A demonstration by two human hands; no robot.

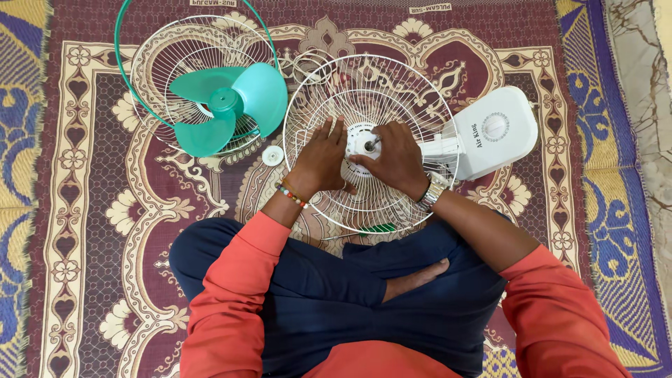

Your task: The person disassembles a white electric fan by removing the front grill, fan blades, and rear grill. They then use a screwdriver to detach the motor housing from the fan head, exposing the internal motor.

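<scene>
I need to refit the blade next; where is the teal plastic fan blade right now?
In the head view, the teal plastic fan blade lies upper left on a detached white wire grille, left of the hands.

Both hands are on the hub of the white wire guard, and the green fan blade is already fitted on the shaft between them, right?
Not quite. In the head view both hands, left and right, are on the hub of the white wire guard, but the green fan blade lies apart, on the other guard at upper left.
</scene>
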